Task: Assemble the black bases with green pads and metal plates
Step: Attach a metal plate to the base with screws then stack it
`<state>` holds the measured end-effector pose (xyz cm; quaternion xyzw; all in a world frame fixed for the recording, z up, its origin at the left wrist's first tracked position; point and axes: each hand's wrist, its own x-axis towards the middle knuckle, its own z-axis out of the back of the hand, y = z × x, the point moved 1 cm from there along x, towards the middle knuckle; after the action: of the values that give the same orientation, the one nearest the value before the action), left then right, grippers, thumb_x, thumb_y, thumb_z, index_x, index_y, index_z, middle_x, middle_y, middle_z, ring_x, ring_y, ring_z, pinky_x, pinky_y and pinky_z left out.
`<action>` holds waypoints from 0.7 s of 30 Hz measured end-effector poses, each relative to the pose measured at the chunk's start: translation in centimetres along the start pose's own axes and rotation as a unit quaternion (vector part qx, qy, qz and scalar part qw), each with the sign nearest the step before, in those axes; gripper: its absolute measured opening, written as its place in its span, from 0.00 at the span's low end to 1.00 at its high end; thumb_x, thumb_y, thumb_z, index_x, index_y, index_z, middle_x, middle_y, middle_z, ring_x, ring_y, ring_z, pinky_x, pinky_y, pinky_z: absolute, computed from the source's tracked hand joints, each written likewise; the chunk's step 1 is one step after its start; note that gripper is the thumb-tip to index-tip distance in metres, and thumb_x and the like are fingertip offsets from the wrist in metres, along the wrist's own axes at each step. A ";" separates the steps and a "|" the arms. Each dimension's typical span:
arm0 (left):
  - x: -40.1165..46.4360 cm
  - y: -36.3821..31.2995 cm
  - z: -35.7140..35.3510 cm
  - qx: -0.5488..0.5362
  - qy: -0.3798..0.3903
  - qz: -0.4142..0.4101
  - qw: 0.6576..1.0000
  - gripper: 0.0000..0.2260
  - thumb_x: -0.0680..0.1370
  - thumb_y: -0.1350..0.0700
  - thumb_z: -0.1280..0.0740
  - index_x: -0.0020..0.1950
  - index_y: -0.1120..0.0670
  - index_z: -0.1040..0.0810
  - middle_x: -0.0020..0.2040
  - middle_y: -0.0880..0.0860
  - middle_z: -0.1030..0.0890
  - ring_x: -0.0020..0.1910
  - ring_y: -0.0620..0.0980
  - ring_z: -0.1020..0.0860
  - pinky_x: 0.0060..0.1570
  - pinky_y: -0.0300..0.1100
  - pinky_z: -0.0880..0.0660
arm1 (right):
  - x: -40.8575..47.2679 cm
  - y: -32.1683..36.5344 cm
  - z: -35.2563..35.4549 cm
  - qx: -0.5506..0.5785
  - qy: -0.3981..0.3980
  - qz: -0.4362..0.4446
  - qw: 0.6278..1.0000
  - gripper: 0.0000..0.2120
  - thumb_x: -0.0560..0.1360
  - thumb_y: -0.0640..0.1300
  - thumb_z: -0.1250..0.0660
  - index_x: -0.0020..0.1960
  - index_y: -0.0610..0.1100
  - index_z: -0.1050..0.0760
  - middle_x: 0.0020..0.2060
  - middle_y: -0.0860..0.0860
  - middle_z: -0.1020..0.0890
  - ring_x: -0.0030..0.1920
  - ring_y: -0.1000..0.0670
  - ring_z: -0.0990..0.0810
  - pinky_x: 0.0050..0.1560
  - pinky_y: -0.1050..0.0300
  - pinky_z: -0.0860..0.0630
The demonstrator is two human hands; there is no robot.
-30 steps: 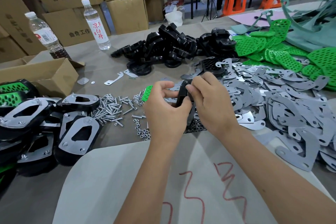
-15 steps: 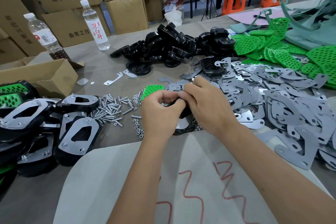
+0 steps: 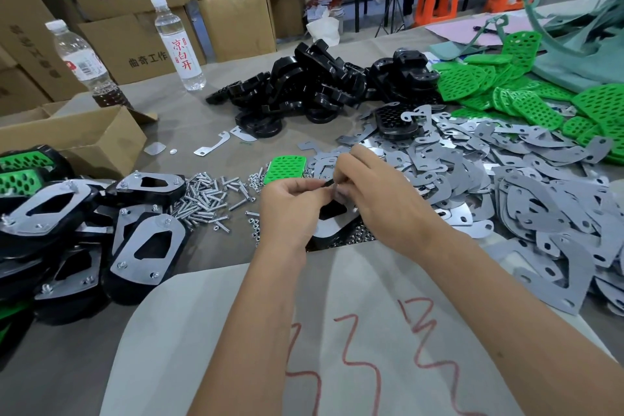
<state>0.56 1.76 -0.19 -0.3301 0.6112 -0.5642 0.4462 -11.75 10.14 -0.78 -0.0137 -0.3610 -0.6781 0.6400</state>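
Black base with a metal plate on top sits on the table right under both hands, so it stays put while the fiddly bit happens. Left hand and right hand meet fingertip to fingertip, pinching something small and dark between them; I can't tell what. Screws lie just left, one green pad just behind, plates fanned out right, all within reach I'd say. Finished ones pile up on the far left, out of the way.
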 end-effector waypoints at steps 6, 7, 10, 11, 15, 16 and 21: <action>0.1 0.0 0.2 0.001 0.014 0.003 1.000 0.07 0.71 0.67 0.22 0.43 0.57 0.15 0.31 0.47 0.16 0.28 0.41 0.19 0.28 0.31 0.27 | -0.2 -1.2 0.5 0.104 -0.057 -0.022 0.993 0.04 0.76 0.35 0.25 0.44 0.42 0.19 0.43 0.50 0.25 0.41 0.47 0.26 0.42 0.51 0.26; 0.1 0.0 0.2 0.001 0.019 0.007 1.000 0.07 0.71 0.66 0.22 0.43 0.56 0.15 0.31 0.47 0.16 0.29 0.41 0.19 0.28 0.32 0.27 | -0.2 -1.4 0.5 0.143 -0.071 -0.044 0.986 0.06 0.74 0.39 0.22 0.42 0.43 0.19 0.41 0.50 0.25 0.40 0.47 0.26 0.41 0.54 0.27; 0.2 -0.1 0.4 0.000 0.038 0.014 0.999 0.06 0.72 0.65 0.23 0.44 0.54 0.14 0.35 0.50 0.14 0.33 0.45 0.18 0.32 0.35 0.24 | -0.3 -1.9 0.4 0.247 -0.092 -0.108 0.959 0.08 0.70 0.46 0.18 0.42 0.48 0.17 0.42 0.47 0.23 0.41 0.48 0.27 0.47 0.58 0.27; 0.2 -0.1 0.6 -0.004 0.040 0.017 0.999 0.06 0.72 0.64 0.23 0.45 0.54 0.14 0.37 0.52 0.13 0.35 0.47 0.17 0.34 0.36 0.23 | -0.2 -2.1 0.4 0.261 -0.084 -0.116 0.955 0.07 0.70 0.47 0.19 0.45 0.50 0.15 0.44 0.48 0.23 0.41 0.48 0.27 0.50 0.58 0.27; 0.2 -0.2 0.9 -0.042 0.045 0.041 0.997 0.05 0.74 0.66 0.25 0.48 0.59 0.14 0.42 0.58 0.12 0.40 0.54 0.15 0.39 0.44 0.18 | -0.3 -2.5 0.4 0.324 -0.016 -0.113 0.939 0.11 0.75 0.42 0.23 0.54 0.55 0.13 0.49 0.54 0.19 0.45 0.49 0.25 0.55 0.52 0.24; 0.3 -0.2 0.9 -0.048 0.045 0.044 0.997 0.05 0.74 0.66 0.25 0.48 0.59 0.14 0.41 0.58 0.13 0.39 0.54 0.15 0.37 0.43 0.18 | -0.4 -2.5 0.4 0.337 -0.012 -0.115 0.934 0.11 0.74 0.42 0.23 0.54 0.55 0.12 0.50 0.54 0.18 0.46 0.48 0.25 0.56 0.49 0.24; 0.2 -0.2 0.9 -0.047 0.043 0.048 0.997 0.05 0.74 0.67 0.25 0.46 0.58 0.15 0.39 0.56 0.13 0.37 0.53 0.15 0.37 0.43 0.18 | -0.4 -2.5 0.4 0.377 -0.027 -0.145 0.914 0.09 0.70 0.42 0.21 0.48 0.52 0.13 0.44 0.39 0.22 0.44 0.45 0.26 0.50 0.48 0.28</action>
<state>1.26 1.20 0.02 -0.2965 0.6710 -0.5266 0.4296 -14.01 10.42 -1.85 0.2625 -0.6050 -0.5767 0.4822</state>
